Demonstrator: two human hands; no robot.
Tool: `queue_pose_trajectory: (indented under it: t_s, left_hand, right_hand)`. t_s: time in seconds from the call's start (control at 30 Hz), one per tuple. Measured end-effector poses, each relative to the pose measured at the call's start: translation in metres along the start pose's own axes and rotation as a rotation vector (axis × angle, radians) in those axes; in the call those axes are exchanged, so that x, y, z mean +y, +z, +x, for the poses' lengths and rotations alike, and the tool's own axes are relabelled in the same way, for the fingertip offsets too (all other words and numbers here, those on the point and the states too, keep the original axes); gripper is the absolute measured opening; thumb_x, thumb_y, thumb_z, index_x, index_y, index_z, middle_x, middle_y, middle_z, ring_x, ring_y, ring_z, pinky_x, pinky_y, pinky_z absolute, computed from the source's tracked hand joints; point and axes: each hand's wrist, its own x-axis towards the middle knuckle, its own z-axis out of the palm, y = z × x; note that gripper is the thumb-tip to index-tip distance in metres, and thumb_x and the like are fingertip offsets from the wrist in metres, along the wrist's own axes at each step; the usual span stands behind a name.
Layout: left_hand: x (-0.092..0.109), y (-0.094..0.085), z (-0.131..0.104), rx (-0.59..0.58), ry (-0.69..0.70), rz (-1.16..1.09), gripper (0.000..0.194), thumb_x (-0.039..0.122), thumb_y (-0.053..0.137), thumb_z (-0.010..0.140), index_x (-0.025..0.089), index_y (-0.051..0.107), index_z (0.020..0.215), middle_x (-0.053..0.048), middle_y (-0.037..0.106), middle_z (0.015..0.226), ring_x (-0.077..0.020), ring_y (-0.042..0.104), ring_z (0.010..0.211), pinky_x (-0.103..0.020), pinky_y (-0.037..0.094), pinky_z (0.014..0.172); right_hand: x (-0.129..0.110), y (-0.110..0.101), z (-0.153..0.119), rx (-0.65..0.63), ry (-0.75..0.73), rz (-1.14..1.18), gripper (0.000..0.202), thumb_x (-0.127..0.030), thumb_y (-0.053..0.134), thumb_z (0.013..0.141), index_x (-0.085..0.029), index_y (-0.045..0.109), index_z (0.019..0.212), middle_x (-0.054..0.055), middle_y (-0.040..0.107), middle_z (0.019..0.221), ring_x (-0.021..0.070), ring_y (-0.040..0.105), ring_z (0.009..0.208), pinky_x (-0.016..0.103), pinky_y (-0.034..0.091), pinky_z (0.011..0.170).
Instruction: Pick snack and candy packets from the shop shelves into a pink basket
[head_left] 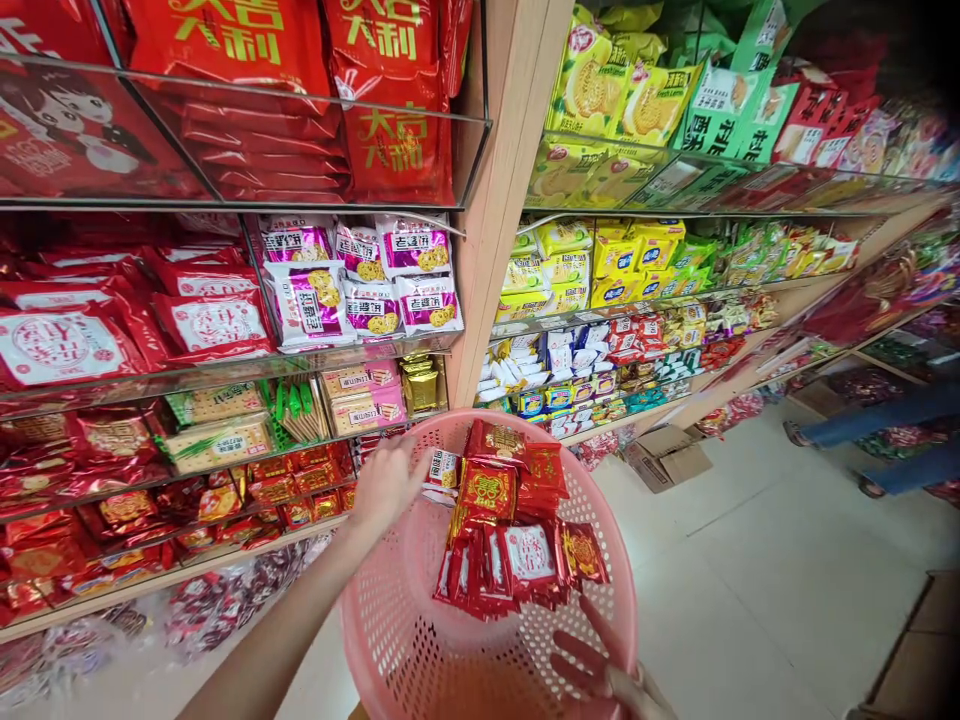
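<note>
A pink perforated plastic basket (375, 650) stands in front of me, with red and gold snack packets (491, 490) heaped on its far side. My left hand (386, 490) is at the basket's left side, its fingers curled against a white-labelled snack packet (442, 468); the fingertips are partly hidden. Below the heap, my right hand (600, 665) reaches over the near right rim with its fingers spread. Nothing is held in it. A red packet with a white label (531, 552) lies on the heap close above the right fingers.
Shelves with clear dividers hold purple-and-white packets (360, 270), red packets (217, 320) and yellow packets (592, 90). A wooden upright (495, 150) separates the two shelf sections. An open cardboard box (667, 458) sits on the tiled floor. A person's legs (892, 420) show at right.
</note>
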Motion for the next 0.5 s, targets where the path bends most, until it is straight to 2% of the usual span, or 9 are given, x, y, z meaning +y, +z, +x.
queue_pose_trajectory:
  t_s: [0.1, 0.17, 0.23, 0.33, 0.4, 0.5]
  left_hand:
    - [-0.035, -0.024, 0.001, 0.084, -0.048, -0.244, 0.045, 0.051, 0.039, 0.084, 0.017, 0.064, 0.099, -0.008, 0.067, 0.099, -0.0218, 0.061, 0.091, -0.031, 0.045, 0.081]
    - [-0.055, -0.031, -0.001, 0.028, -0.145, -0.472, 0.048, 0.055, 0.045, 0.079, 0.015, 0.064, 0.098, -0.008, 0.067, 0.101, -0.0217, 0.061, 0.091, -0.031, 0.046, 0.083]
    - [-0.068, -0.031, -0.007, -0.15, -0.249, -0.729, 0.052, 0.057, 0.05, 0.075, 0.016, 0.062, 0.104, -0.008, 0.065, 0.11, -0.0228, 0.059, 0.099, -0.031, 0.045, 0.086]
    - [-0.078, -0.022, -0.023, -0.441, -0.356, -1.094, 0.051, 0.052, 0.058, 0.073, 0.02, 0.058, 0.113, -0.007, 0.059, 0.12, -0.0226, 0.056, 0.108, -0.032, 0.043, 0.092]
    - [-0.084, -0.015, -0.034, -0.622, -0.516, -1.25, 0.052, 0.047, 0.062, 0.071, 0.018, 0.057, 0.115, -0.01, 0.062, 0.115, -0.0248, 0.06, 0.102, -0.036, 0.046, 0.09]
    - [-0.092, -0.011, -0.047, -0.758, -0.718, -1.347, 0.049, 0.039, 0.068, 0.066, 0.012, 0.061, 0.107, -0.013, 0.068, 0.102, -0.0289, 0.065, 0.089, -0.042, 0.051, 0.082]
  right_hand:
    - [-0.007, 0.005, 0.003, -0.006, 0.049, 0.083, 0.083, -0.028, 0.059, 0.068, -0.037, 0.016, 0.139, 0.006, 0.059, 0.119, 0.0262, 0.056, 0.107, 0.046, 0.041, 0.091]
    - [-0.013, 0.01, 0.002, -0.012, 0.098, 0.131, 0.091, -0.022, 0.058, 0.062, -0.033, 0.013, 0.141, 0.008, 0.06, 0.118, 0.026, 0.057, 0.107, 0.045, 0.039, 0.093]
    - [-0.019, 0.016, 0.0, -0.022, 0.11, 0.117, 0.09, -0.018, 0.057, 0.059, -0.029, 0.02, 0.14, 0.01, 0.06, 0.118, 0.0256, 0.057, 0.106, 0.044, 0.038, 0.093]
    - [-0.026, 0.022, -0.003, -0.056, 0.073, 0.057, 0.079, -0.016, 0.056, 0.06, -0.026, 0.034, 0.135, 0.011, 0.058, 0.12, 0.0248, 0.057, 0.106, 0.043, 0.039, 0.092]
    - [-0.028, 0.024, -0.004, -0.086, 0.051, 0.041, 0.074, -0.013, 0.055, 0.061, -0.024, 0.039, 0.132, 0.01, 0.058, 0.119, 0.024, 0.058, 0.104, 0.043, 0.041, 0.09]
    - [-0.034, 0.022, -0.001, -0.104, 0.047, 0.036, 0.073, -0.01, 0.053, 0.06, -0.024, 0.041, 0.13, 0.01, 0.06, 0.117, 0.0222, 0.061, 0.097, 0.042, 0.044, 0.087]
